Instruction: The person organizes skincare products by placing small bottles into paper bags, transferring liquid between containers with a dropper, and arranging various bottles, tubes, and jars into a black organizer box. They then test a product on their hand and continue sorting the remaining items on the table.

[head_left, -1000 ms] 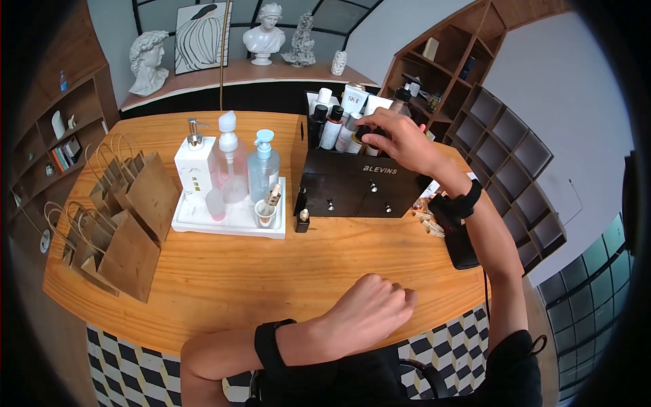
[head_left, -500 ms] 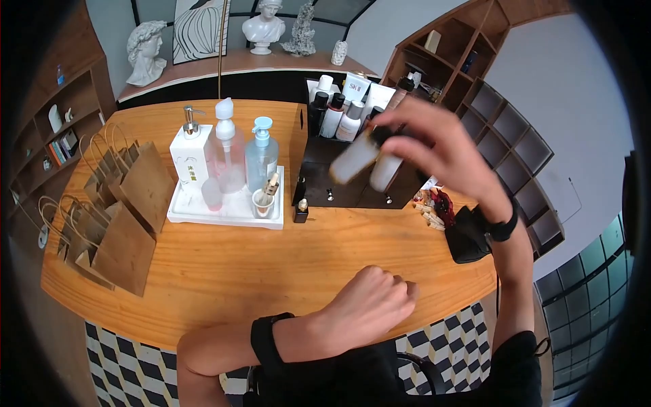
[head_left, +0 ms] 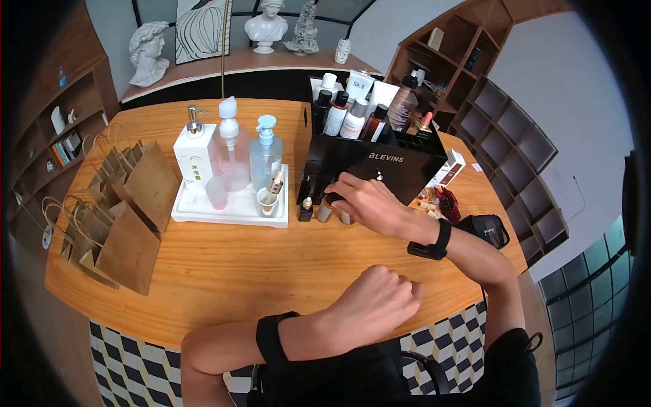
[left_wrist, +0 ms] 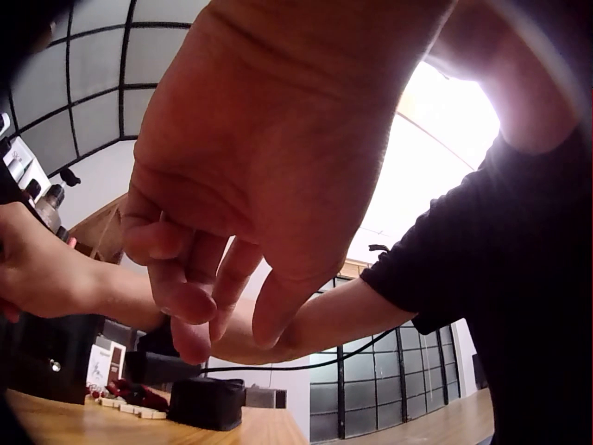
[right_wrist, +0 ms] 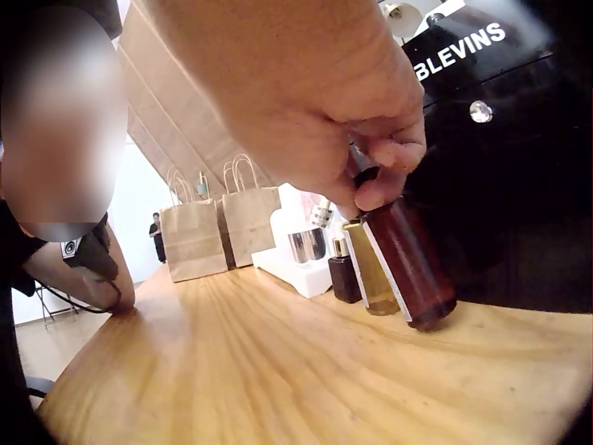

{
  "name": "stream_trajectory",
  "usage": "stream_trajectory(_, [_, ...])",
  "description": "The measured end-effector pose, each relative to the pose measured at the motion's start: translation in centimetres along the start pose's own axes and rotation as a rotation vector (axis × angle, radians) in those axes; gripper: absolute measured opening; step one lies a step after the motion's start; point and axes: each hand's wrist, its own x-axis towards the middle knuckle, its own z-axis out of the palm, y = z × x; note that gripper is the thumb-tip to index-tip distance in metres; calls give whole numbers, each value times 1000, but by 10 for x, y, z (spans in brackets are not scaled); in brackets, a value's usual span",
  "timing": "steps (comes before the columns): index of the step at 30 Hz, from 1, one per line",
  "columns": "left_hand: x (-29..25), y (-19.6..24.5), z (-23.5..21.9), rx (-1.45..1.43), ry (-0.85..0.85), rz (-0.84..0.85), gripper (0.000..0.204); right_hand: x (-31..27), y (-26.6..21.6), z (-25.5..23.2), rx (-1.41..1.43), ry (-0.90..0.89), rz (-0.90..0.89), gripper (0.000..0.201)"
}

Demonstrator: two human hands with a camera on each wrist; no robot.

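My right hand (head_left: pixel 369 203) is low in front of the black organizer box (head_left: pixel 339 161). Its fingers grip a brown bottle (right_wrist: pixel 412 269) by the top, and the bottle's base is at the wooden table. Close beside it, a yellowish bottle (right_wrist: pixel 371 278) stands with its top right at the fingers. A small black bottle (head_left: pixel 306 212) with a light top is just left of the pair. My left hand (head_left: pixel 373 305) hangs over the near table edge, fingers loosely curled with nothing in them, as the left wrist view also shows.
Left of the box, a white tray (head_left: pixel 230 219) carries pump bottles and small cups. Brown paper bags (head_left: pixel 125 254) stand at the left. Several bottles and tubes fill the box top. Right of it are a white carton (head_left: pixel 450 167) and a black pouch (head_left: pixel 485 229).
My right hand took two bottles from the box's top, carried them forward and lowered them to the table beside the small black bottle. My left hand has stayed in place.
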Motion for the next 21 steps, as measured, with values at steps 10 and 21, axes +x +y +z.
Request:
stream_trajectory(10, [1,-2,1,-6,-16,-14,25,-9,10,4,53,126,20,29])
stream_trajectory(21, [1,-1,2,-2,-46,-25,25,-27,17,10,78,200,121,22])
